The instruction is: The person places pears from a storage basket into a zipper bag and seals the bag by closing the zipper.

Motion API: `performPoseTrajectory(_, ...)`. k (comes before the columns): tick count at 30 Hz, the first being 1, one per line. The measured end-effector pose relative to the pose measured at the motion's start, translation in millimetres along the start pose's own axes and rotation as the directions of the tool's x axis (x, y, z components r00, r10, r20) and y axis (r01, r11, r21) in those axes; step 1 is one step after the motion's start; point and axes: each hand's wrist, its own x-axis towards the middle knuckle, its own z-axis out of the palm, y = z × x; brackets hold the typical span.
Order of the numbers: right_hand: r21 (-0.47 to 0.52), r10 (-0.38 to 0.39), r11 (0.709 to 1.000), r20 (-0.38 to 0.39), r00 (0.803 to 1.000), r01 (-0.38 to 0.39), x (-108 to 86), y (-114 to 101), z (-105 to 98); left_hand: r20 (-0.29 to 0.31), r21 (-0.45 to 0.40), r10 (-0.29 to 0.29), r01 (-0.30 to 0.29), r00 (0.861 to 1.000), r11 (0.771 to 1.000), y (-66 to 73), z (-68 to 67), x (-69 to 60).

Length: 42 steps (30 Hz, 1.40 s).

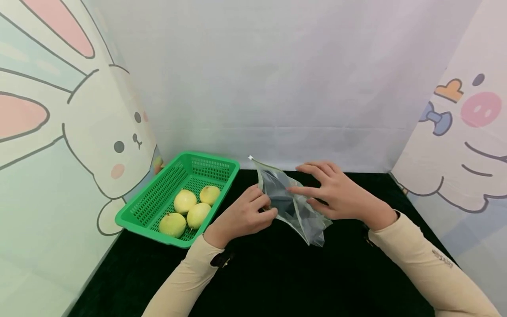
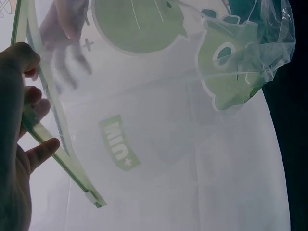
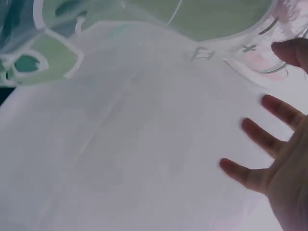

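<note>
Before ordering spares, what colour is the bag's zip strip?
The zip strip is green, clearest in the left wrist view.

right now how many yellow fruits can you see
4 in the head view, all in the green basket: a near-left fruit, a near-right fruit, a far-left fruit and a far-right fruit. None seems hidden there.

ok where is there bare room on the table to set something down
Widest: the dark cloth between the two sleeves, in front of the bag. Smaller: back right, beside the right hand. Crowded: around the green basket, left hand and bag.
</note>
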Motion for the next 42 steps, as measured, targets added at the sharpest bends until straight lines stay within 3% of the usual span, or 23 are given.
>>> performPoseTrajectory(5,-0.092,-0.209,0.974,-0.027,0.978,0.206,13.6,0,2,0.028,-0.032,0.006,-0.005,1.000,0.999,1.0,-2.1,3.2)
performPoseTrajectory(8,-0.078,-0.245,0.966,0.018,0.969,0.246,17.9,-1,2,0.053,-0.029,0.010,-0.008,0.999,1.000,0.9,-4.2,3.2)
performPoseTrajectory(17,-0.080,-0.227,0.970,0.026,0.974,0.228,14.0,9,-8,0.071,-0.018,0.035,-0.033,0.997,0.999,-1.5,-7.1,-5.3)
performPoseTrajectory(34,-0.221,-0.134,0.966,0.003,0.991,0.132,-12.6,26,-45,0.059,-0.051,-0.065,0.068,0.996,0.996,-6.8,-10.8,-34.1)
performPoseTrajectory(42,-0.252,-0.193,0.953,-0.081,0.978,0.167,-5.5,20,-57,0.084,-0.059,-0.079,0.085,0.993,0.995,-10.8,-0.4,-39.3)
